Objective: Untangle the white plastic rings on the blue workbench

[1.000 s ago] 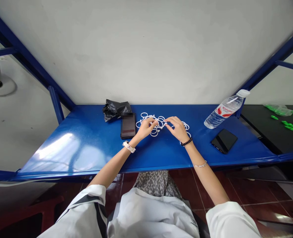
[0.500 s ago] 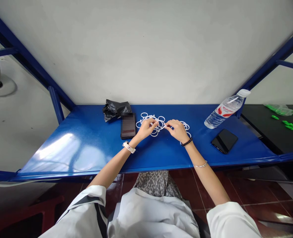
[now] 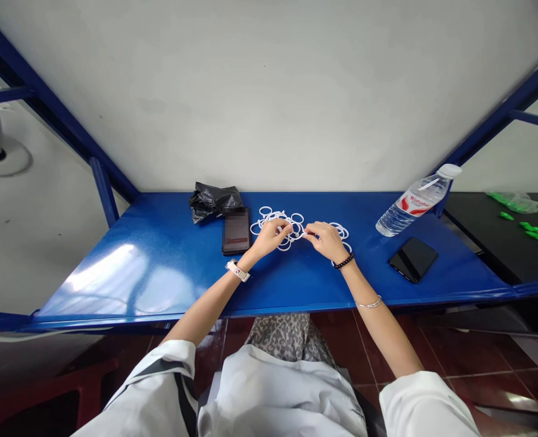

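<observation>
A pile of thin white rings (image 3: 265,211), several with a small knob on the rim, lies on the blue table (image 3: 291,285). My left hand (image 3: 271,237) is over the pile, thumb and fingertips pinched on the left side of one white ring. Opposite it, my right hand (image 3: 324,240) pinches the same ring's right side. That ring is held between the hands, partly covered by my fingers. More white rings (image 3: 342,229) lie beyond and beside my right hand, which hides some of them.
Left of the pile lies a dark phone (image 3: 236,232), with a crumpled black plastic bag (image 3: 212,201) behind it. On the right stand a tilted-looking water bottle (image 3: 412,203) and another black phone (image 3: 413,260). Green pieces (image 3: 532,230) lie on a black surface farther right. A wall (image 3: 269,109) closes the back.
Both hands stay at nearly the same spot, still pinching the ring. The ring between them looks slightly turned, and the fingers have shifted a little.
</observation>
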Available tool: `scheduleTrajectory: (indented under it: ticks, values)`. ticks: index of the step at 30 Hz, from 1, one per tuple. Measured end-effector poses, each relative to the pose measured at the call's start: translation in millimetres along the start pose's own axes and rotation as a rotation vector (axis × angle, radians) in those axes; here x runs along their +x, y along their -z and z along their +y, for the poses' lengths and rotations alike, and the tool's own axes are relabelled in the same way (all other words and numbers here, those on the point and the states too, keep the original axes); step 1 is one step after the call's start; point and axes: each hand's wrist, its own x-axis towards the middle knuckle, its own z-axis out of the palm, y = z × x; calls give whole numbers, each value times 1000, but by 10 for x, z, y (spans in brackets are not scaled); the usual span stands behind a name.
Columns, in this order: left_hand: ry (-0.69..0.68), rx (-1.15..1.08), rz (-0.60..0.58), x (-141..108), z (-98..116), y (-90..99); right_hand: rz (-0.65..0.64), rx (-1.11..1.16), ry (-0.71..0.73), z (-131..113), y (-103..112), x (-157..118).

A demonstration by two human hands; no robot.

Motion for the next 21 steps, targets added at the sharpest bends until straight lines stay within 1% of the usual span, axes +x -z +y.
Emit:
scheduleTrajectory:
  ticks: [8,21]
  values:
    - [-8,19,-23,1,4,-4,-56,19,64,13,29,13]
    - [-9,36,-10,5,0,-2,-74,13,44,6,6,9]
